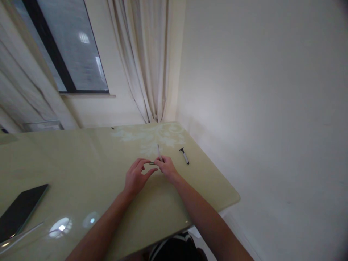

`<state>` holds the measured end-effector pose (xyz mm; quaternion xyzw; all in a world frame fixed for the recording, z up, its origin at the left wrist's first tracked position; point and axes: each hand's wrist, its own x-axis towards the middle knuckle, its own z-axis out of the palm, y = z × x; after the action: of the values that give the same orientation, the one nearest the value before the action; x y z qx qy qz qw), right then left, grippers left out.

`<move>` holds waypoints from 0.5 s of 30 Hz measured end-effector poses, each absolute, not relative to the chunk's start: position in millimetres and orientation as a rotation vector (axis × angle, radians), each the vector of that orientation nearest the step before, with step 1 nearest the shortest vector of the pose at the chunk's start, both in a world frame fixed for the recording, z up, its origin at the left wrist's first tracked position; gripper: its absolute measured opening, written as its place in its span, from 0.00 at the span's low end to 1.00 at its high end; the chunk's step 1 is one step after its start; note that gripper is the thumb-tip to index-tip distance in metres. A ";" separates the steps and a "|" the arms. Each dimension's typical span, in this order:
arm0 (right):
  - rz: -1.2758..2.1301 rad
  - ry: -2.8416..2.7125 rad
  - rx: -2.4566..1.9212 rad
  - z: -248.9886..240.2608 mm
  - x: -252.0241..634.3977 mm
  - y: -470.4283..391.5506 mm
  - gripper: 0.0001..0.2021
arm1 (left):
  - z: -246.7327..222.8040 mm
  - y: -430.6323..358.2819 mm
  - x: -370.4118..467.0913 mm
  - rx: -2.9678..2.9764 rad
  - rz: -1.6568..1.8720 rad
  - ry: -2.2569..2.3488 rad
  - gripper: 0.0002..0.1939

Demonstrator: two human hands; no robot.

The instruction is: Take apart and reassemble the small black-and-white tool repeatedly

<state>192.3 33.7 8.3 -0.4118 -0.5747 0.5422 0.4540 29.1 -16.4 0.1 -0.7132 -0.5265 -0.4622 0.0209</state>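
Pinched in my right hand (pixel 166 166) is a slim, pale, pen-like tool (pixel 159 151), its narrow end pointing away from me; its exact kind is unclear. A small dark flat piece (pixel 152 163) lies between my two hands, at the right fingertips. My left hand (pixel 136 177) reaches it with the index fingertip, while the left thumb stands apart below, leaving a gap. To the right of my hands, a razor (pixel 184 156) with a grey handle and black head rests on the table.
The glossy pale-green table (pixel 89 163) meets a white wall (pixel 258 108) on the right. A dark flat tablet-like object (pixel 23 210) lies at the left, beside a thin clear strip (pixel 23 235). A tiny black item (pixel 112 128) sits near the back edge. Curtains (pixel 146 61) hang behind.
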 end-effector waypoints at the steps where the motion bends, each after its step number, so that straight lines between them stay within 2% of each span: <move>1: 1.321 -1.394 -1.036 6.8 191.8 35.2 0.09 | 0.3 -16.3 29.4 -2.238 -1.438 -1.623 0.22; 8: 1.325 -1.335 -1.035 2.1 190.2 37.9 0.10 | -6.2 -11.3 31.9 -2.571 -1.426 -1.489 0.12; 11: 1.361 -1.358 -0.986 5.2 189.7 35.7 0.11 | -4.7 -10.0 31.3 -2.441 -1.532 -1.602 0.13; 15: 1.437 -1.351 -0.929 10.4 189.7 31.7 0.15 | 1.0 -9.0 28.2 -2.428 -1.654 -1.599 0.19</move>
<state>189.7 31.7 10.4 -0.3780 -0.5492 0.5845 0.4624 28.2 -9.0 1.0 -0.7221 -0.4757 -0.4920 -0.1013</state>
